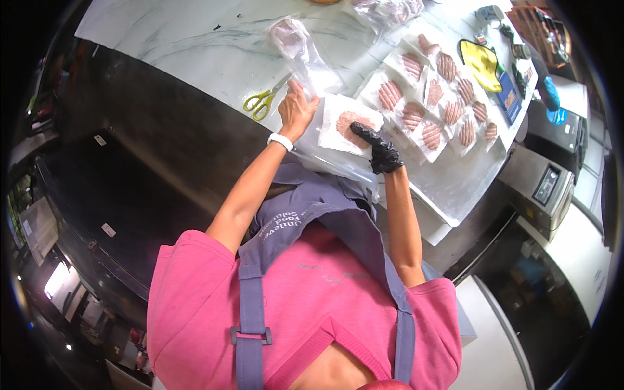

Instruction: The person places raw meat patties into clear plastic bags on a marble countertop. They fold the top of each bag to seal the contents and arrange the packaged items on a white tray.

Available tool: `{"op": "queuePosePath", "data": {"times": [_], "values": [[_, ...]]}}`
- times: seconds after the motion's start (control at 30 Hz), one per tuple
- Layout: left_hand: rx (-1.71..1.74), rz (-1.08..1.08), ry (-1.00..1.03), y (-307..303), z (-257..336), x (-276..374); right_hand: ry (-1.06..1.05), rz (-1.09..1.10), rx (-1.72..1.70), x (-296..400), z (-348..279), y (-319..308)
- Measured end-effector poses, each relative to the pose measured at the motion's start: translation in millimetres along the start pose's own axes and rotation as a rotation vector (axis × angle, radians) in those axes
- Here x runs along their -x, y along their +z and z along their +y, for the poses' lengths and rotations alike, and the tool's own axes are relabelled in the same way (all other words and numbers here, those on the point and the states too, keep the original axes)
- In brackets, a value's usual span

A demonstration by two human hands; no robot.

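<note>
My left hand [293, 111], bare with a white wristband, grips clear plastic at the edge of the table. My right hand [382, 148] wears a black glove and holds a raw meat patty [352, 126] on white paper squares [330, 140]. Its thumb lies on top of the meat; the other fingers are mostly hidden. Clear plastic film [336, 165] spreads beneath the paper, near my apron. Just beyond my left hand lies a clear bag [312, 68] with a wrapped patty [287, 35] at its far end. Yellow-handled scissors [261, 105] rest left of that hand.
Several ridged patties [413, 115] on paper cover part of a metal tray [463, 180] at right. A yellow cloth [480, 63] and a blue booklet [508, 100] lie past it. Another filled plastic bag [387, 10] is at the back. A machine with a control panel [547, 184] stands far right.
</note>
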State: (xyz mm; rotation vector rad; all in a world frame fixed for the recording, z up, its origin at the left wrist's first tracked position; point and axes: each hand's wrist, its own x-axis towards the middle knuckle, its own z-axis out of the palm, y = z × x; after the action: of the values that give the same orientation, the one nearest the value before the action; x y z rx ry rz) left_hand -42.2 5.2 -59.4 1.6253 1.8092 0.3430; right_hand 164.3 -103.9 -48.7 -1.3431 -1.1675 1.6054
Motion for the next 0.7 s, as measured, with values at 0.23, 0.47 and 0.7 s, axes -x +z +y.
{"op": "queuePosePath", "data": {"times": [0.23, 0.47, 0.7], "values": [[0.055, 0.175, 0.403, -17, -28, -7, -0.154, -0.227, 0.41, -33, 1, 13], [0.088, 0.004, 0.626, -52, -45, -19, 0.065, -0.186, -0.03, -64, 42, 54], [0.056, 0.012, 0.694, -60, -62, -23, 0.3, -0.006, -0.366, -69, 1, 79]]}}
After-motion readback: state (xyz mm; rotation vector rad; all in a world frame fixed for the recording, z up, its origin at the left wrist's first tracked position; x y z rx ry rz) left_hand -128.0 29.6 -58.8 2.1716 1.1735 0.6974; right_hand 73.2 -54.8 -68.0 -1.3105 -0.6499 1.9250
